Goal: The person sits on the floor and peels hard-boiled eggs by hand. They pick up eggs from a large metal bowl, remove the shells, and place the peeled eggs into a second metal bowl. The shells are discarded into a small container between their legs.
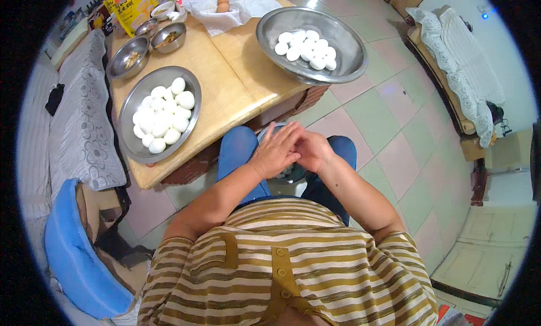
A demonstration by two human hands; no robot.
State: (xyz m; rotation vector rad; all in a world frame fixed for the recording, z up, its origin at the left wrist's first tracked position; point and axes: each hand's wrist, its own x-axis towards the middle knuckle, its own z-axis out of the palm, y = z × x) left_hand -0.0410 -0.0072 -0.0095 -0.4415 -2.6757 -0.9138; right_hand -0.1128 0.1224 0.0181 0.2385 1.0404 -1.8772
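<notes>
Over my lap, my left hand (277,151) and my right hand (313,149) meet, fingers overlapping; whether anything lies between them is hidden. Below them, between my knees, is a partly hidden basin (287,173) with pale bits in it. A steel bowl (193,127) heaped with white peeled eggs (160,118) rests at the near left of the table. At the table's right corner stands a wider steel basin (270,47) holding several white eggs (306,47). Brown eggs (222,5) sit on white plastic at the back.
Small steel bowls with food (169,37) and a yellow packet (132,13) stand at the back left of the wooden table (228,110). A blue cushioned chair (80,250) is at the lower left, a covered sofa (86,110) above it. Another covered seat (460,68) stands right, across the tiled floor.
</notes>
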